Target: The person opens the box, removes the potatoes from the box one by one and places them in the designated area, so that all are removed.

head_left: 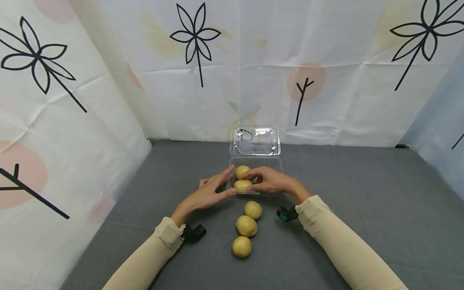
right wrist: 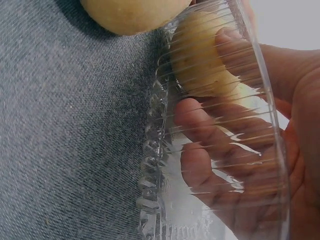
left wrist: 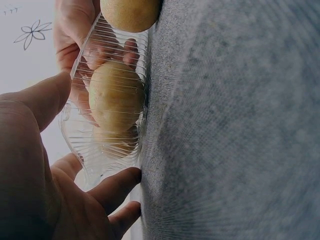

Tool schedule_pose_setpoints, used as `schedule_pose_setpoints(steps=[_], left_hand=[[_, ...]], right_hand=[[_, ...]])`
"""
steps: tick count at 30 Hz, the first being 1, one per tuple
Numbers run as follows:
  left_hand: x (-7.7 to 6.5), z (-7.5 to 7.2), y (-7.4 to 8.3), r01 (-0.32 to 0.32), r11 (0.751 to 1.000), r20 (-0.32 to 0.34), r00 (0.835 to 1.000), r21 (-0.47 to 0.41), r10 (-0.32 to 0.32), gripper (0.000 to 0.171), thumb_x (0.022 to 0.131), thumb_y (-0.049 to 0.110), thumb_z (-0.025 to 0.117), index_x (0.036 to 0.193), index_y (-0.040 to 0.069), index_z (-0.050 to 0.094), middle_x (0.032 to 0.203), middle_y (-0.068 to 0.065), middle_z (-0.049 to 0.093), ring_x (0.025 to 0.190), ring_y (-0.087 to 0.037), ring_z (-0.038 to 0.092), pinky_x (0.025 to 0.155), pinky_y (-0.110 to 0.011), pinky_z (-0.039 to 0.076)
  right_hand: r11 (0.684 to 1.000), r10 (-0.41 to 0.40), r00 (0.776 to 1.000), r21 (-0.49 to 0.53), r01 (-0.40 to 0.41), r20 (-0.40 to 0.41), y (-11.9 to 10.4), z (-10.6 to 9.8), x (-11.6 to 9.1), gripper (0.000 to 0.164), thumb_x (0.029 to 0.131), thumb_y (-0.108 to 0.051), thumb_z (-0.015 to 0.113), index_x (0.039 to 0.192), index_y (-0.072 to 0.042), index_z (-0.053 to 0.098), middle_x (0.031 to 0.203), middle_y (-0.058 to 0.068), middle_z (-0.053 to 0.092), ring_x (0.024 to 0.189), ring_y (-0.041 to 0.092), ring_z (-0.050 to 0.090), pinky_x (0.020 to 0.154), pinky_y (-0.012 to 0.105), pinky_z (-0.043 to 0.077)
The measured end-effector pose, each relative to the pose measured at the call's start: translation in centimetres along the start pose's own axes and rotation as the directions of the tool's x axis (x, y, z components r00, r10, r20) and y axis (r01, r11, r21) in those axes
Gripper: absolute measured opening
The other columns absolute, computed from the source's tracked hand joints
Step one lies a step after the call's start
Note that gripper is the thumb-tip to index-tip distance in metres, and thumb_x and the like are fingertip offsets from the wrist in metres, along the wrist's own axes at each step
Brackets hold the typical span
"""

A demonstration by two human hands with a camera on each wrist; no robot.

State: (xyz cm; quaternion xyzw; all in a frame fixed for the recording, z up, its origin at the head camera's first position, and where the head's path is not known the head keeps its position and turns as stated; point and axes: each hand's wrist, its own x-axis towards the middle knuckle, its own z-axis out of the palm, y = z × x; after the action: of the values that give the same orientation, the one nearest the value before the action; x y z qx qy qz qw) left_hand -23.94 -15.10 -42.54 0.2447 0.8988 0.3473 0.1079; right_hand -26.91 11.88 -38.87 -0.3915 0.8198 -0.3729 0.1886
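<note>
A clear plastic clamshell box point(head_left: 273, 162) stands toward the back with its lid point(head_left: 255, 141) raised. Inside, at its left, lie two yellow potatoes, a rear one point(head_left: 242, 170) and a front one point(head_left: 242, 185). My right hand point(head_left: 272, 180) reaches in and pinches the front potato between thumb and fingers; the right wrist view shows its thumb point(right wrist: 231, 47) against the potato through the ribbed wall. Spread and fairly straight, the fingers of my left hand point(head_left: 208, 195) touch the box's left side. The left wrist view shows its thumb at the front rim.
Three more potatoes form a row before the box: the farthest point(head_left: 253, 210), the middle one point(head_left: 246, 225) and the nearest point(head_left: 241, 247). Grey cloth covers the table point(head_left: 362, 209). A printed white curtain point(head_left: 261, 72) hangs right behind the lid.
</note>
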Motion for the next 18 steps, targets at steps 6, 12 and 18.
schedule_pose_setpoints(steps=[6, 12, 18], left_hand=[[0.13, 0.07, -0.04, 0.008, 1.0, 0.003, 1.0, 0.008, -0.008, 0.08, 0.101, 0.06, 0.052, 0.165, 0.036, 0.011, 0.161, 0.0, 0.043, 0.154, -0.027, 0.029, 0.106, -0.054, 0.016], [0.09, 0.03, 0.06, 0.01, 1.0, 0.0, 1.0, 0.009, -0.01, 0.08, 0.101, 0.06, 0.053, 0.165, 0.036, 0.011, 0.161, 0.0, 0.043, 0.154, -0.026, 0.028, 0.107, -0.054, 0.015], [0.04, 0.05, 0.0, -0.001, 1.0, -0.005, 1.0, 0.006, 0.001, 0.08, 0.101, 0.059, 0.054, 0.165, 0.035, 0.012, 0.161, -0.001, 0.043, 0.154, -0.029, 0.027, 0.106, -0.055, 0.015]], right_hand=[[1.0, -0.012, 1.0, 0.018, 0.012, -0.009, -0.05, -0.02, -0.01, 0.043, 0.099, -0.012, 0.067, 0.14, 0.0, 0.06, 0.137, 0.02, 0.064, 0.102, 0.028, 0.07, 0.076, 0.027, 0.055], [1.0, -0.012, 1.0, 0.007, 0.012, -0.021, -0.09, 0.02, 0.04, 0.042, 0.099, -0.012, 0.068, 0.139, 0.0, 0.061, 0.135, 0.02, 0.065, 0.096, 0.024, 0.07, 0.073, 0.027, 0.054], [1.0, -0.004, 0.999, 0.003, 0.005, -0.036, -0.02, 0.1, -0.01, 0.042, 0.097, -0.01, 0.069, 0.138, -0.001, 0.062, 0.135, 0.019, 0.065, 0.091, 0.023, 0.07, 0.072, 0.026, 0.054]])
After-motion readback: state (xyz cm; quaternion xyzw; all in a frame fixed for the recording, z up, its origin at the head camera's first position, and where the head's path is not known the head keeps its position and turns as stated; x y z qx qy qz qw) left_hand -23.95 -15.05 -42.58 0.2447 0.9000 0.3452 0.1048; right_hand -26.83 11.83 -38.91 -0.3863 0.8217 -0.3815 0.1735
